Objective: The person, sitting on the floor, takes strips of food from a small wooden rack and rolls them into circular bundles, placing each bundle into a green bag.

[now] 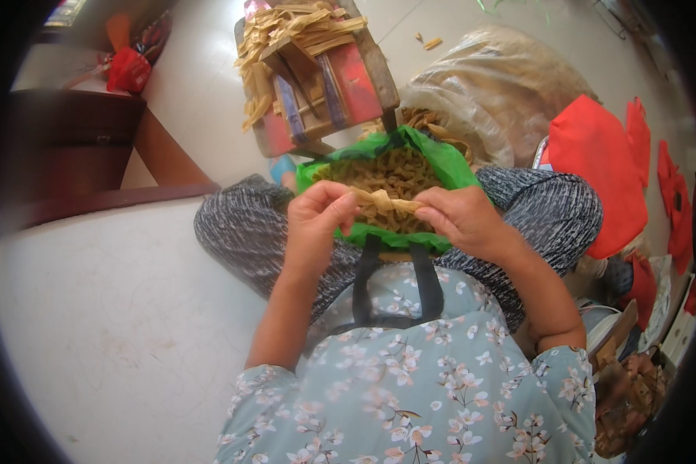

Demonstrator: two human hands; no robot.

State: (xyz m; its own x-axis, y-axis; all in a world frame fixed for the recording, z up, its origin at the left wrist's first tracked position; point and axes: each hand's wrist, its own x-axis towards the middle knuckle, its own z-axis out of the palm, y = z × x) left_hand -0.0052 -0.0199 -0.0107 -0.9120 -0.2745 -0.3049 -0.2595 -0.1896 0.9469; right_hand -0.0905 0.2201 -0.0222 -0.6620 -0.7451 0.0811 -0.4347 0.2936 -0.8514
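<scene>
Between my two hands a strip of dried, tan plant material point(384, 201) is stretched sideways, with a knot in its middle. My left hand point(323, 213) pinches one end between thumb and fingers, and my right hand point(458, 219) grips the other end. Right below the strip a green plastic bag point(446, 159) stands open between my legs, its rim folded outward. It holds many short knotted pieces point(391, 165) of the same tan material. Two black straps point(426, 284) run from the bag's near side onto my lap.
Ahead, a worn wooden stool point(354, 75) carries a heap of flat dried strips point(290, 29) and a wooden block point(293, 64). Beyond the bag on the right lies a large translucent sack point(493, 87). Red bags point(597, 180) lie at right; dark wooden furniture point(81, 139) stands left.
</scene>
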